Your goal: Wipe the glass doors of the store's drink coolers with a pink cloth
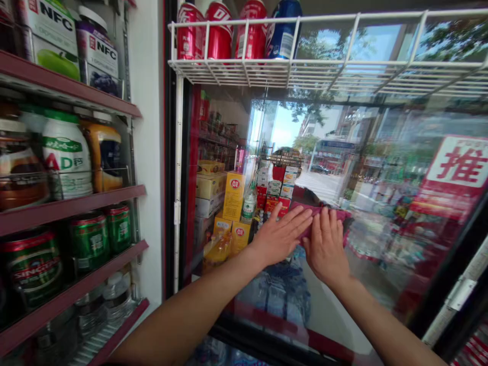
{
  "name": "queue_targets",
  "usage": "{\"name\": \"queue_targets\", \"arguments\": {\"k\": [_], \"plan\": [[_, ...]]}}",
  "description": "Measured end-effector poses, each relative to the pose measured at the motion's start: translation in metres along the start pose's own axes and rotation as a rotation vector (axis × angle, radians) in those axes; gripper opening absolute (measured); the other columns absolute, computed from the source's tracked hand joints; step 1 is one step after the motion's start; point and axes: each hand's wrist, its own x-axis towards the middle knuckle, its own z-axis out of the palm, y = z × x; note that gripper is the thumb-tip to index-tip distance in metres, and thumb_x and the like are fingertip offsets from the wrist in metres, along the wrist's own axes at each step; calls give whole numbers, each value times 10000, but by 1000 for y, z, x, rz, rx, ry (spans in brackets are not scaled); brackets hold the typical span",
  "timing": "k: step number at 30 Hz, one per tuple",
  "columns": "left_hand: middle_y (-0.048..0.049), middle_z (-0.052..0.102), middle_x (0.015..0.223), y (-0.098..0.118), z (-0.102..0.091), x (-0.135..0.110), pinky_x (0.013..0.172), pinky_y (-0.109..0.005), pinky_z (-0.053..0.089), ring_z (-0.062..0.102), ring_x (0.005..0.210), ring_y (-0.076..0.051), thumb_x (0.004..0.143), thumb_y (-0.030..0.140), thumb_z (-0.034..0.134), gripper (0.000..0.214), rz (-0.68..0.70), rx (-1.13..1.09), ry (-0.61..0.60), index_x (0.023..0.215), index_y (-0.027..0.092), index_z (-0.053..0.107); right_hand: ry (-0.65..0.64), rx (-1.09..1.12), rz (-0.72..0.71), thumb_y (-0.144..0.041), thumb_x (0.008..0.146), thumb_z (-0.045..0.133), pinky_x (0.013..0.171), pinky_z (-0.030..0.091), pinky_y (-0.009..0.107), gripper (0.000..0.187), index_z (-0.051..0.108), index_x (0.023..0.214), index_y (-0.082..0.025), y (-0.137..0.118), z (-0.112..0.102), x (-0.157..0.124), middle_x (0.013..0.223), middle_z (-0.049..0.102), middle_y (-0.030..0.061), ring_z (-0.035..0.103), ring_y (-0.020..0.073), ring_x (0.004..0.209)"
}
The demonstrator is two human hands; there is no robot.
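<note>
Both hands press flat against the inside of an open glass fridge door. My left hand has its fingers stretched out over a dark pink cloth. My right hand lies beside it, fingers together and flat on the same cloth. The cloth sits between my palms and the glass, mostly hidden under them. Reflections of a street and shop goods show in the glass.
A white wire rack on the door above holds red cans and a blue can. To the left, fridge shelves carry bottles, green cans and juice cartons. A red sign is stuck on the glass at right.
</note>
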Motion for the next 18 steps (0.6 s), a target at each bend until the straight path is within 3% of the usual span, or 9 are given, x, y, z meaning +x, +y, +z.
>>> {"name": "queue_targets", "arguments": {"k": [3, 9, 13, 18], "plan": [[-38, 213, 1856, -33, -7, -28, 1430, -589, 131, 92, 1752, -216, 1080, 479, 483, 787, -32, 0, -29, 1755, 194, 194, -7, 63, -43, -298, 1086, 562, 1313, 325, 737, 927, -14, 1764, -39, -32, 5, 26, 1842, 84, 258, -20, 414, 1740], [-138, 362, 1799, -103, -23, -82, 1426, -611, 76, 232, 1726, -262, 1072, 448, 530, 802, -192, 23, -63, 1749, 156, 215, -5, 238, -155, -301, 1081, 578, 1380, 187, 672, 739, 319, 1736, -79, -96, 23, 96, 1844, 225, 184, -5, 399, 1744], [-178, 388, 1780, -144, -41, -111, 1398, -698, 46, 236, 1722, -315, 1072, 381, 524, 758, -329, 52, -63, 1742, 157, 249, 27, 375, -228, -250, 1099, 494, 1399, 95, 669, 719, 254, 1756, -85, -143, 35, 142, 1840, 248, 172, 69, 358, 1747], [-169, 397, 1779, -179, -71, -140, 1387, -724, 26, 204, 1726, -360, 1037, 374, 587, 765, -412, 59, -98, 1721, 158, 321, 7, 536, -261, -179, 1063, 435, 1402, 80, 684, 769, 144, 1762, -41, -200, 47, 180, 1848, 192, 179, 117, 342, 1743]]}}
